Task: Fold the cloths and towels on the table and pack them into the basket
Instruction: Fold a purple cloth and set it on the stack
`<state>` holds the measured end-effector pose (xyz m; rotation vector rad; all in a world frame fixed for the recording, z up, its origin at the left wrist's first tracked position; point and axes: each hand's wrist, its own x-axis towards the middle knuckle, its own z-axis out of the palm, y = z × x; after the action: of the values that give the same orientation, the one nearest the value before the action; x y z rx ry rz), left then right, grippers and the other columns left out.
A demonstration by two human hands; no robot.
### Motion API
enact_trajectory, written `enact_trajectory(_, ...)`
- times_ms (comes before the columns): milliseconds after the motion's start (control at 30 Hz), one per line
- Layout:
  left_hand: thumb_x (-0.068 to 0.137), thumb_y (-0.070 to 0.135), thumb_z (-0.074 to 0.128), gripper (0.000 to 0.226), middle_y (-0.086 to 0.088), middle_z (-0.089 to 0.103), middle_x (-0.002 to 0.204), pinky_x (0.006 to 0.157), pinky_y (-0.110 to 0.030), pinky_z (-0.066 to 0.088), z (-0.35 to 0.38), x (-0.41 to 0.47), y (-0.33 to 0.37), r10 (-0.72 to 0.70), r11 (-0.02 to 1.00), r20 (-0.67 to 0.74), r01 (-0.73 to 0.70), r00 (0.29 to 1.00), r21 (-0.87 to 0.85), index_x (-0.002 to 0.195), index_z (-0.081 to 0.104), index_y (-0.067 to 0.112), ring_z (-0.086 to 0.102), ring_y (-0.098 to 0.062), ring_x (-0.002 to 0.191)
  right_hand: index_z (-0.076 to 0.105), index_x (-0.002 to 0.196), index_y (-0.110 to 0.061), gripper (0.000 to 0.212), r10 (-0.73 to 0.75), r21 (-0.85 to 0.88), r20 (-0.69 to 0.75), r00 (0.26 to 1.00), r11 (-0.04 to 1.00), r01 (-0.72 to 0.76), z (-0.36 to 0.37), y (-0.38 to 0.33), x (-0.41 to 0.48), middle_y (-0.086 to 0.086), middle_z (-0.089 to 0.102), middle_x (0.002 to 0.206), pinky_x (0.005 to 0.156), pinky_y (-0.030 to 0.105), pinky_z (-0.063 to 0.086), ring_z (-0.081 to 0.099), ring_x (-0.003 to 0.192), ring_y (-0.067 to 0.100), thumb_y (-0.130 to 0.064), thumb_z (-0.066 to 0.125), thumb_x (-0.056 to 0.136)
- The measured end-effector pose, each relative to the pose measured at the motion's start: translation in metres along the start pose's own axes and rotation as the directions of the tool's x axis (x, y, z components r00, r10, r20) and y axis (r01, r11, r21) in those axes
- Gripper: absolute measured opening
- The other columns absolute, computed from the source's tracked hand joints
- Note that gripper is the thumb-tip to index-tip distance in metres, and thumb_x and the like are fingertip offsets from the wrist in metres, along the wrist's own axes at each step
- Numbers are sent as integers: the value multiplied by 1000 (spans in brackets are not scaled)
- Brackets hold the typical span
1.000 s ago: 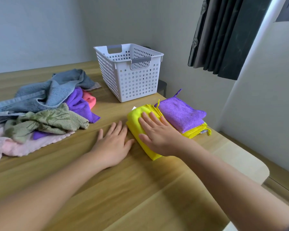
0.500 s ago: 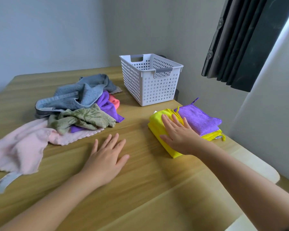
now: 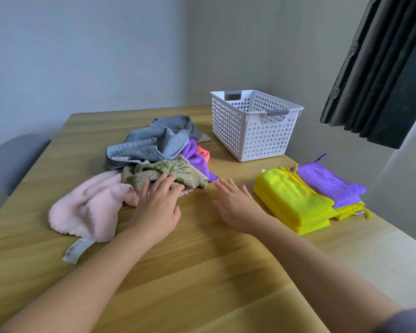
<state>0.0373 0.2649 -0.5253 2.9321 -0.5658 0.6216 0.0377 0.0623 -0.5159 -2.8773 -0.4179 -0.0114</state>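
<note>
My left grip [image 3: 157,205] rests flat on the green towel [image 3: 175,170]; my right grip [image 3: 235,203] is spread, empty. Soft, light, floppy: I would pinch a corner.

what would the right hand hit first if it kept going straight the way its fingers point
Most likely the unfolded purple cloth: its corner lies just ahead of the right hand. How high the hand hovers is unclear, so it might pass over the cloth.

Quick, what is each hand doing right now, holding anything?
Left hand: open, touching the green towel, gripping nothing.
Right hand: open, empty, over the table.
</note>
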Motion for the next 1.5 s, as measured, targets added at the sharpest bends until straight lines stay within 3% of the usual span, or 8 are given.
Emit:
enact_trajectory(200, 91, 33, 53, 64, 1, 5, 157, 111, -61, 3, 12, 61, -13, -3, 987, 180, -26, 984, 156, 146, 21, 32, -3, -24, 145, 39, 137, -15, 40, 136, 226, -86, 987, 967, -114, 7, -8, 54, 11, 51, 135, 96, 43, 41, 49, 120, 32, -22, 38, 97)
enact_trajectory(400, 93, 20, 48, 13, -7, 57, 91, 66, -37, 37, 12, 74, -49, -380, 895, -187, 309, 906, -323, 98, 52, 9, 58, -27, 88, 38, 139, -16, 46, 235, 361, -174, 956, 919, -160, 6, 7, 101, 11, 48, 138, 100, 38, 40, 47, 125, 27, -15, 42, 94)
enact_trajectory(533, 84, -1, 54, 33, -24, 55, 108, 74, -50, 40, 5, 74, -100, -538, 841, -419, 492, 731, -222, 116, 54, 8, 54, -43, 97, 29, 144, -23, 63, 196, 376, -190, 962, 920, -113, 9, 6, 134, 9, 48, 134, 98, 41, 41, 49, 119, 28, -26, 56, 87)
enact_trajectory(733, 75, 29, 38, 50, -10, 56, 130, 93, -55, 40, 23, 74, -110, -62, 985, -180, 89, 982, 150, 118, 64, 25, 50, -33, 121, 57, 88, -9, 17, 37, 256, -259, 965, 966, 32, 21, -15, 151, 10, 61, 86, 64, 33, 38, 55, 85, 32, -1, 49, 76)
enact_trajectory(833, 86, 51, 44, 49, -4, 46, 138, 95, -52, 37, 36, 72, -102, -182, 952, 34, 167, 983, 257, 129, 52, 29, 40, -28, 129, 36, 63, -15, 22, 61, 304, -316, 947, 952, 40, 19, -16, 137, 0, 44, 62, 55, 33, 27, 42, 66, 25, -1, 46, 76)
enact_trajectory(1167, 92, 29, 44, 47, -6, 20, 155, 109, -64, -1, 23, 56, -66, -278, 908, 6, 261, 961, 327, 139, 41, 28, 7, -28, 144, 40, 64, -10, 20, 228, 661, -429, 874, 739, 131, 2, -7, 41, -3, 38, 58, 51, 23, 27, 30, 56, 7, 3, 45, 78)
enact_trajectory(1300, 91, 61, 11, 63, -6, 5, 158, 107, -62, -17, 9, 37, -52, -319, 888, 143, 243, 937, 391, 143, 28, 30, -4, -27, 145, 43, 64, -7, 7, 207, 723, -489, 848, 640, 261, -7, -19, 10, -10, 39, 56, 50, 20, 29, 32, 56, 5, -8, 40, 71)
enact_trajectory(1500, 95, 39, 37, 49, -6, 7, 158, 107, -65, -6, -7, 11, -36, -303, 896, 127, 237, 945, 375, 143, 32, 28, -4, -27, 145, 44, 62, -6, 9, 367, 836, -529, 765, 378, 397, -23, -26, -33, -1, 39, 52, 40, 15, 29, 31, 46, 7, -9, 38, 68)
